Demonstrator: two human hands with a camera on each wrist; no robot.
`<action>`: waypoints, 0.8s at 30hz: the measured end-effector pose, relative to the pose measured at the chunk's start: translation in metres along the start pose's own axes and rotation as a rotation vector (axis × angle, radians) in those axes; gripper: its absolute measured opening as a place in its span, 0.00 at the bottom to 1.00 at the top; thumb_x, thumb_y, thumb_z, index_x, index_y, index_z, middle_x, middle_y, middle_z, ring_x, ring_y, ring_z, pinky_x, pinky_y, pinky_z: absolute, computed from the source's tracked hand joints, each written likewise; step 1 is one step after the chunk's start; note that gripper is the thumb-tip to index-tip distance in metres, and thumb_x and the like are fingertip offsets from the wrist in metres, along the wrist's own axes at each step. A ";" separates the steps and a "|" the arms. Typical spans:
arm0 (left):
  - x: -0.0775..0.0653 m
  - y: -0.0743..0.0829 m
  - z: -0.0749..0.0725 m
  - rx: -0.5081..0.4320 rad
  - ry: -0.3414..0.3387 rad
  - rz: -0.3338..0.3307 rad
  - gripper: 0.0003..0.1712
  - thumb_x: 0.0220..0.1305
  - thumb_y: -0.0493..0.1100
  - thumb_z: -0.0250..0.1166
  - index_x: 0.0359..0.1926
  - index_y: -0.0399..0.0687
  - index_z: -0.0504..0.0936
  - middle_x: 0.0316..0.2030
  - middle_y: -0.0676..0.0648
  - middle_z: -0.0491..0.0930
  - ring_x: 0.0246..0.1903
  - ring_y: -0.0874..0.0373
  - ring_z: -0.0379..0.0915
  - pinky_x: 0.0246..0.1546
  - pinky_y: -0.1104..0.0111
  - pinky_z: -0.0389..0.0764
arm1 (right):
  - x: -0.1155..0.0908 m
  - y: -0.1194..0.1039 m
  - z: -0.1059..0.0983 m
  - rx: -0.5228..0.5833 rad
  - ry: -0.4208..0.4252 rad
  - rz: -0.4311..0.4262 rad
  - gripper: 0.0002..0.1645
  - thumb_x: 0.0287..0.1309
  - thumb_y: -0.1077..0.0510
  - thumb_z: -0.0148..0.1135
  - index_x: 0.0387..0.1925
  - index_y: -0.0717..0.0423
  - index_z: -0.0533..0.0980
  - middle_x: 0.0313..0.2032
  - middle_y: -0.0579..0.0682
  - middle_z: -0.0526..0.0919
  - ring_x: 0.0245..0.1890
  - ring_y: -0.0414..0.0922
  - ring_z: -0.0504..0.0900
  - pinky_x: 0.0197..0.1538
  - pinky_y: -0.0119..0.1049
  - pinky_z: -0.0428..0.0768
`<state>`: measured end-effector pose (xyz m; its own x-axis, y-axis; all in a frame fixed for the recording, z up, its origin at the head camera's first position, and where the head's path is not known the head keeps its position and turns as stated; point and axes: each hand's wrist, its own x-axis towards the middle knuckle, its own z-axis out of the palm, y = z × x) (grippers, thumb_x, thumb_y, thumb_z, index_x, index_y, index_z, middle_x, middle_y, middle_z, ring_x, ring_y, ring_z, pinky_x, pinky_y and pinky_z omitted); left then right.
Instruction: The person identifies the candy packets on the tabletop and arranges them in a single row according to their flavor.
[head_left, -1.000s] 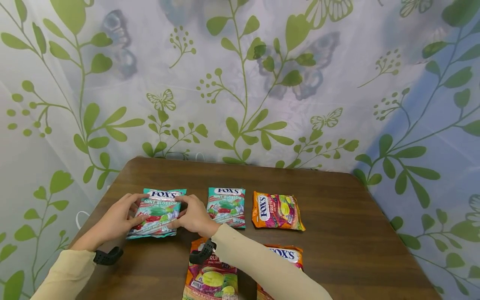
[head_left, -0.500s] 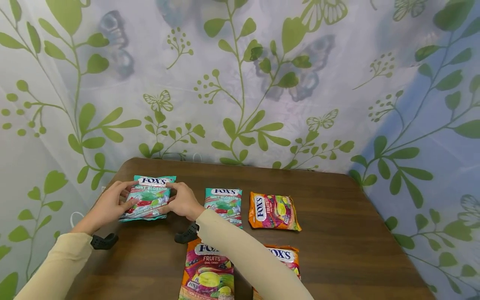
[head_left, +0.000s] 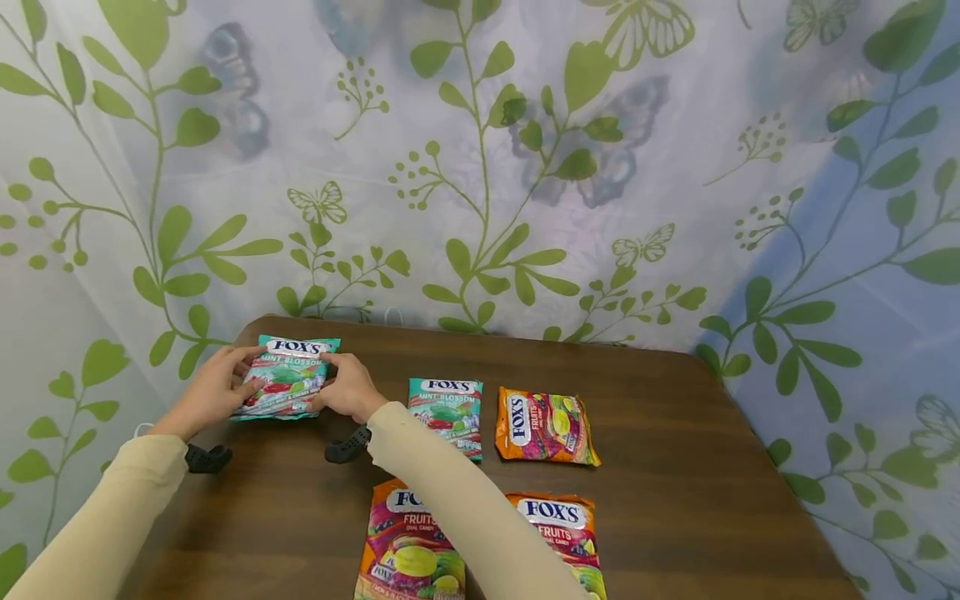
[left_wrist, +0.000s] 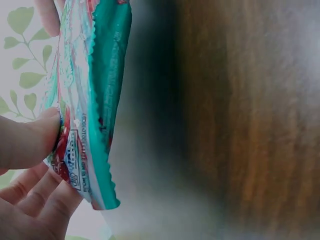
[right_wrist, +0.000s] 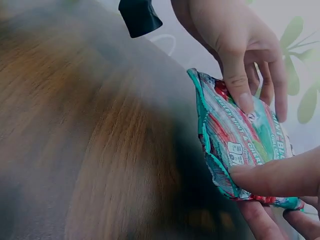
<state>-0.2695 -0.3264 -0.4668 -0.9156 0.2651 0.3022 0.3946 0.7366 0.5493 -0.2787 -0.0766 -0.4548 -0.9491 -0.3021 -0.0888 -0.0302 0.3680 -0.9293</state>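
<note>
Teal candy bag (head_left: 288, 377) between left grip (head_left: 208, 392) and right grip (head_left: 351, 389), both pinching its sides.

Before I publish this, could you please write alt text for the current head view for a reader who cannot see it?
Two hands hold a teal Fox's Mint Blossom packet at the left of a brown table. Another teal packet and three orange Fox's Fruits packets lie farther right, before a leaf-patterned backdrop.

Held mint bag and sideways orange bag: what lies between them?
The right hand and its sleeve, then a second mint bag, in the head view.
</note>
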 end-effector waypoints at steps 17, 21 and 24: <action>0.017 -0.014 0.000 0.049 0.054 -0.032 0.32 0.71 0.29 0.72 0.71 0.23 0.73 0.55 0.26 0.74 0.47 0.32 0.78 0.46 0.38 0.79 | 0.022 -0.011 0.009 -0.208 0.018 -0.058 0.58 0.46 0.74 0.81 0.80 0.56 0.71 0.77 0.51 0.69 0.65 0.40 0.73 0.47 0.28 0.75; 0.018 -0.016 -0.001 0.049 0.054 -0.041 0.32 0.71 0.29 0.71 0.72 0.23 0.72 0.56 0.26 0.73 0.49 0.31 0.77 0.47 0.37 0.78 | 0.024 -0.010 0.012 -0.197 0.008 -0.060 0.58 0.48 0.76 0.78 0.82 0.57 0.68 0.78 0.51 0.68 0.64 0.39 0.72 0.45 0.29 0.74; 0.018 -0.018 0.000 0.050 0.052 -0.047 0.31 0.71 0.28 0.70 0.72 0.23 0.72 0.56 0.24 0.73 0.49 0.29 0.78 0.47 0.36 0.78 | 0.024 -0.007 0.015 -0.166 0.003 -0.054 0.57 0.49 0.77 0.76 0.82 0.57 0.67 0.78 0.51 0.68 0.64 0.38 0.72 0.46 0.29 0.74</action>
<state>-0.2930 -0.3347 -0.4717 -0.9273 0.1977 0.3180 0.3458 0.7780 0.5246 -0.2963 -0.0997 -0.4556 -0.9458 -0.3225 -0.0386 -0.1324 0.4912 -0.8609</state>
